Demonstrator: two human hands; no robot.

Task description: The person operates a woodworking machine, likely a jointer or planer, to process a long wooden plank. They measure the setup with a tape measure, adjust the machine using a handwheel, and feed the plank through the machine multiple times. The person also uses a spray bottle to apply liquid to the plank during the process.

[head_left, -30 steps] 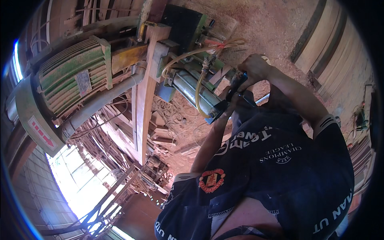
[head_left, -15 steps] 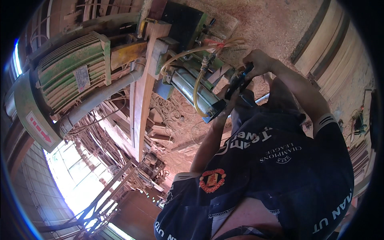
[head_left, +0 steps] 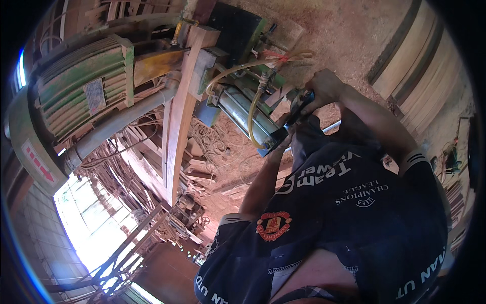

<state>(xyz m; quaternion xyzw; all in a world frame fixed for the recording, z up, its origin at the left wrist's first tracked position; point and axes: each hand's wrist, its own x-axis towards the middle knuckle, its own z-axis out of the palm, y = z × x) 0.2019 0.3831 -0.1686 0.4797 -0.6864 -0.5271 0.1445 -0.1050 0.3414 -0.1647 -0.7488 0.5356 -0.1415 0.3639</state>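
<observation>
My right hand (head_left: 326, 87) is closed on the upper end of a dark, elongated object (head_left: 299, 107) with a bluish sheen; its exact kind cannot be made out. My left hand (head_left: 288, 133) is at the object's lower end, close to the end of a metal air cylinder (head_left: 248, 115). Its fingers are mostly hidden behind the object and the cylinder's dark end plate. A yellowish hose (head_left: 250, 119) curves over the cylinder, and a brass-coloured fitting (head_left: 264, 81) joins it just left of my right hand.
A green ribbed motor (head_left: 83, 88) and a grey pipe (head_left: 121, 124) fill the left. A long wooden beam (head_left: 178, 126) stands between them and the cylinder. Wide planks (head_left: 430, 61) lie at the far right. Wood scraps (head_left: 202, 167) and sawdust (head_left: 344, 30) cover the floor.
The dark object has tilted slightly, and a bright glint shows at its upper end. Both hands stay almost in place. The whole view has shifted a little.
</observation>
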